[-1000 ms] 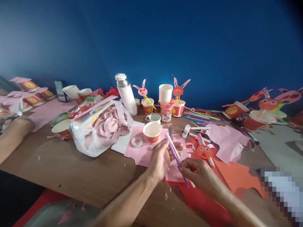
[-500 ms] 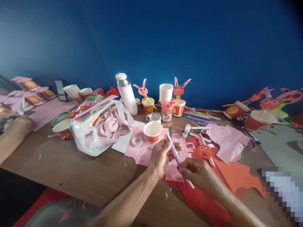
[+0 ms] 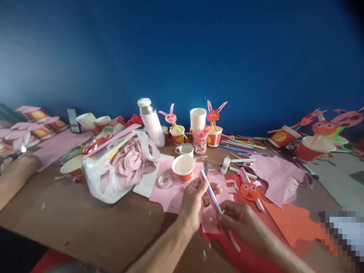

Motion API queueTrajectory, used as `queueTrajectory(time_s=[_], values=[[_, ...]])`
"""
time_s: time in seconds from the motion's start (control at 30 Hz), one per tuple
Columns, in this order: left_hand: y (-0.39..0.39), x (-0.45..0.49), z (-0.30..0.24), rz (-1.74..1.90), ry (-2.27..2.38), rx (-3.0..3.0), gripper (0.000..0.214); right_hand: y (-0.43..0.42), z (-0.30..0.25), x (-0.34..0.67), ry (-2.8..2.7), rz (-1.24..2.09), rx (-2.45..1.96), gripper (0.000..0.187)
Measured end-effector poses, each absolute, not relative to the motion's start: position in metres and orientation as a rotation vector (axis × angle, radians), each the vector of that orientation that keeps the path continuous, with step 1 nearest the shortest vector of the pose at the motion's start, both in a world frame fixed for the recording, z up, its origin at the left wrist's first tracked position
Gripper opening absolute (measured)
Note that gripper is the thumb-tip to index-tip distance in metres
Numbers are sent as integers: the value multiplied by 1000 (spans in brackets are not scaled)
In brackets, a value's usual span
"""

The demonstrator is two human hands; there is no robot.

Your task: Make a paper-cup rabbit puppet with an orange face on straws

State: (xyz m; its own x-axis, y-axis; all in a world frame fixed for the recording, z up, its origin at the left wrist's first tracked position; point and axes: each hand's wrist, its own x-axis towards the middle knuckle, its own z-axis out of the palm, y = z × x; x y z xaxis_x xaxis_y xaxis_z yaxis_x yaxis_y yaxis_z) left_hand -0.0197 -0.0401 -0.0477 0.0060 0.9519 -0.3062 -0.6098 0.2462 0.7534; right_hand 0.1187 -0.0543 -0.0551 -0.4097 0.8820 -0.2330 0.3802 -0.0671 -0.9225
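Observation:
My left hand (image 3: 195, 203) grips the upper part of a small bundle of thin coloured sticks (image 3: 214, 198), white, purple and orange, between thumb and fingers. Lower down the same bundle, my right hand (image 3: 239, 219) pinches it with thumb and fingertips. The sticks slant down to the right over pink paper (image 3: 163, 199) and red paper (image 3: 244, 252). Just beyond my left hand stands a red and white paper cup (image 3: 183, 169), beside a white tape roll (image 3: 165, 181). An orange paper face (image 3: 250, 191) lies on a marker to the right.
A white plastic bag (image 3: 102, 189) and a flask (image 3: 152, 127) stand left of the cup. Behind are cups with paper rabbits (image 3: 213, 115) and a pile of coloured sticks (image 3: 241, 144). A glue bottle (image 3: 225, 165) lies nearby. Another person's hand (image 3: 21, 167) is at far left.
The sticks are now closer together in my hands, with an orange one showing beside the purple and white. My right hand has shifted slightly lower. The view has tilted up a little.

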Motion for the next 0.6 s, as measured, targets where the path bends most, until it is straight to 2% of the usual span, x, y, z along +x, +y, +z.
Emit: queueTrajectory(time_s=[0.07,0.2,0.47,0.6], values=[[-40,-19,-49,1273,930,481,23,-54,-58,119,-1798,1518,-1332,19],[-42,-17,-50,1268,905,481,19,-55,-61,122,-1778,1575,-1325,21],[-40,-19,-53,1213,791,483,12,-57,-58,119,-1372,2134,-1085,19],[-40,-21,-55,1207,769,513,9,-57,-60,118,-1431,2048,-1084,17]])
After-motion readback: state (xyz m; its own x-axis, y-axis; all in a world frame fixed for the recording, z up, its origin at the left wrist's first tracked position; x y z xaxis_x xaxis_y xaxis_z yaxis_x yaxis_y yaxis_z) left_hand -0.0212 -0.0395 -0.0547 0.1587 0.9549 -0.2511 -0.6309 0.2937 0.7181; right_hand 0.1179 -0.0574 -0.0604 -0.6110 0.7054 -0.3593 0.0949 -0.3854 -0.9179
